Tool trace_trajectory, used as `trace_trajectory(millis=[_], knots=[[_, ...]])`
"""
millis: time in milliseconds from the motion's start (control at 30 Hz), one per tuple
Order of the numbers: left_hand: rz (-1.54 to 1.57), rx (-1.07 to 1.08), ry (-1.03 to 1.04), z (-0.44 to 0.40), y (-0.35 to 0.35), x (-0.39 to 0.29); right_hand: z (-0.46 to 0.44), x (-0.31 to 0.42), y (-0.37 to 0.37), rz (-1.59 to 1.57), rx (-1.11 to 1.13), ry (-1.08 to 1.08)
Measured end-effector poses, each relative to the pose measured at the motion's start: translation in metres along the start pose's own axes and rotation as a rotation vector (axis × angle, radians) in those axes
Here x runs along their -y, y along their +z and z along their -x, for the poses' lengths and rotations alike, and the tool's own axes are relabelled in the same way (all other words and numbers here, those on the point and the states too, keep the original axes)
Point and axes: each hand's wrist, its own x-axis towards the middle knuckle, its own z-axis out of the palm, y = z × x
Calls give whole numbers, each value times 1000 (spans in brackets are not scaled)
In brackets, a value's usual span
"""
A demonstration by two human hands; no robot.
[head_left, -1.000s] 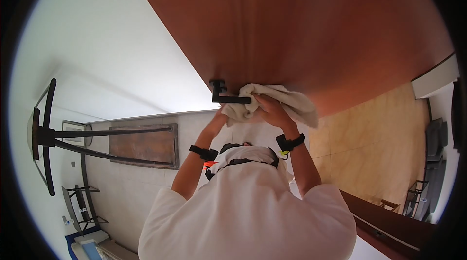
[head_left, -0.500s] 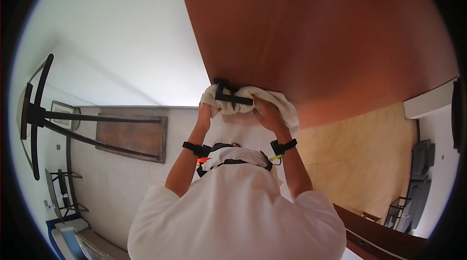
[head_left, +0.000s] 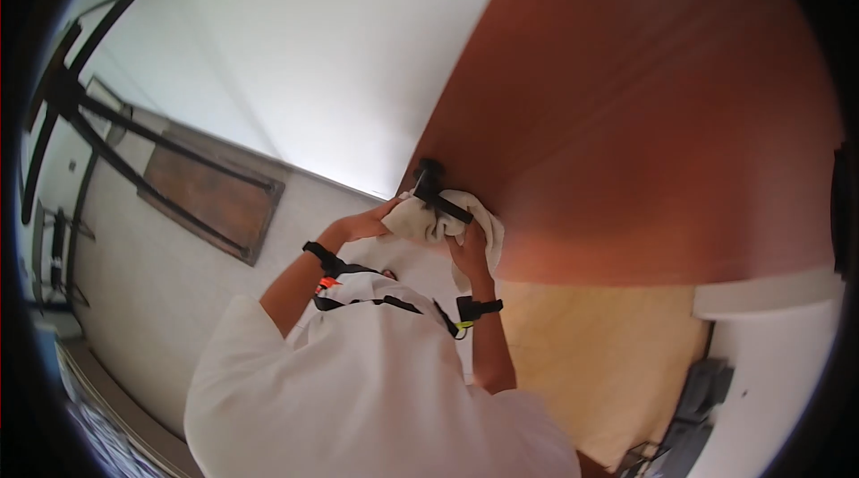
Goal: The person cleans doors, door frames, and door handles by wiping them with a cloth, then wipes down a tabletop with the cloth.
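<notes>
A black lever handle (head_left: 447, 206) sticks out from the edge of a reddish-brown door (head_left: 626, 138). Behind and below the lever hangs a cream cloth (head_left: 413, 220), bunched up. My left hand (head_left: 365, 223) grips the cloth's left end, close to the door edge. My right hand (head_left: 467, 250) is closed on the cloth near the lever's free end, with a loose part of the cloth hanging beside it. The cloth and lever partly hide the fingertips of both hands.
At the left, a black-legged stand (head_left: 64, 89) reaches over a brown mat (head_left: 215, 192) on the pale floor. A white wall (head_left: 295, 48) meets the door's edge. Dark chairs (head_left: 702, 388) are at the lower right.
The view has rotated, so door and handle appear tilted. The cloth has shifted along the handle and is more bunched under it. My left hand has come in closer from the side.
</notes>
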Motion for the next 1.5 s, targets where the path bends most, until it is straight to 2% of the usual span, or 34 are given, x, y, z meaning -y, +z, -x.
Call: trace_trajectory(millis=[100,167,200,300,400,533,567,633,667,767,800,867,967,1000,1067,1100,1167,1233,1367,1400,1500], knots=[[-271,232,-27,-2,10,5,-7,-3,-1,-81,-5,120],[-298,235,-57,-3,26,10,-8,-12,1,-111,41,209],[-319,245,-67,-11,28,9,-10,-21,6,-159,11,140],[-293,300,-58,-29,39,0,-6,-29,13,-33,-215,163],[-352,342,19,-32,51,-25,-1,-31,3,-176,-447,201],[-356,445,189,-11,49,-71,8,-54,6,-737,-602,366],[-346,478,229,-8,52,-77,10,-51,-1,-826,-568,385],[-57,500,195,-6,64,-81,7,-40,-21,-1006,-504,410],[81,503,178,-7,66,-83,5,-49,-19,-1179,-584,443],[-205,313,206,-24,66,-64,5,-57,-23,-928,-514,418],[-258,292,132,-32,65,-55,4,-54,-18,-1007,-544,508],[-350,198,159,-51,62,-7,5,-49,-13,-1175,-641,677],[-428,130,180,-73,69,68,20,-93,9,-1526,-659,538],[-436,81,206,-86,73,75,18,-80,3,-1531,-722,511],[-261,101,136,-79,81,52,10,-27,-5,-1557,-808,477],[-165,93,76,-67,85,42,8,-14,-15,-1579,-778,408],[-212,101,97,-52,91,25,16,4,-24,-1639,-712,314],[-321,87,133,-43,82,11,13,1,-20,-1585,-648,454],[-440,61,187,-76,91,6,18,-26,-32,-1470,-603,500],[-415,39,176,-87,92,6,18,-31,-31,-1465,-588,496],[-319,-38,176,-122,100,4,16,-44,-44,-1156,-614,557]])
